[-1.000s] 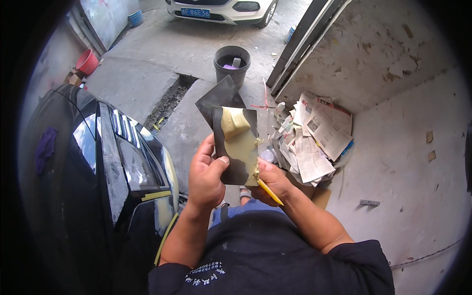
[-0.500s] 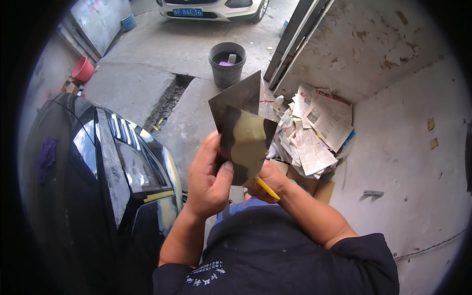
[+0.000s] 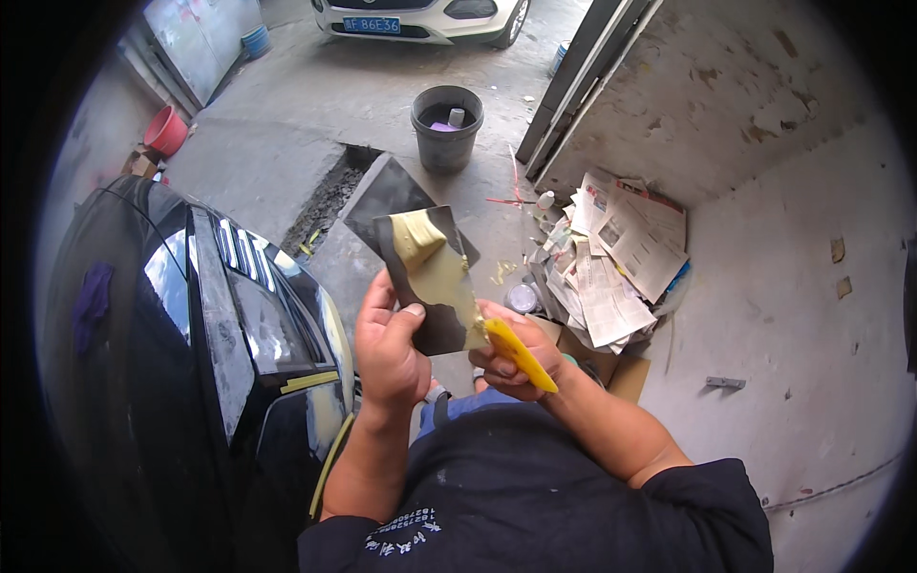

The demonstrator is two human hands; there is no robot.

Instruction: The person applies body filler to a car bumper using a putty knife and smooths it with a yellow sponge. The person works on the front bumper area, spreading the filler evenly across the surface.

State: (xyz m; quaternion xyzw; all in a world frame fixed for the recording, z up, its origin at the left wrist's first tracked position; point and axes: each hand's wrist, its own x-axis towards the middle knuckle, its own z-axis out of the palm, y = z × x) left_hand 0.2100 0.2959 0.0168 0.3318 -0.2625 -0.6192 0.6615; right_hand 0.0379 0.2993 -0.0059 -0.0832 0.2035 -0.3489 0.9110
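Note:
My left hand (image 3: 390,355) is closed round a dark flat mixing board (image 3: 435,325), its thumb on the face. Yellowish putty (image 3: 441,270) covers much of that board, thickest near its far edge. Behind it a second dark panel (image 3: 374,199) sticks out; whether the two are joined I cannot tell. In my right hand (image 3: 511,358) is a yellow plastic spreader (image 3: 522,357), gripped between thumb and fingers. The spreader's upper end meets the board's right edge, where a dab of putty sits. My right fingers are partly hidden by the spreader.
On the left stands a black car (image 3: 124,382) with a purple cloth (image 3: 92,293) and yellow tape (image 3: 310,381). A dark bucket (image 3: 446,148) is ahead. Newspapers (image 3: 621,263) pile against the right wall; a round tin (image 3: 522,298) lies nearby. A floor channel (image 3: 330,202) runs left of the bucket.
The board has tilted to the left and turned in my left hand. My right hand has turned the spreader, so more of its yellow face shows at the board's right edge.

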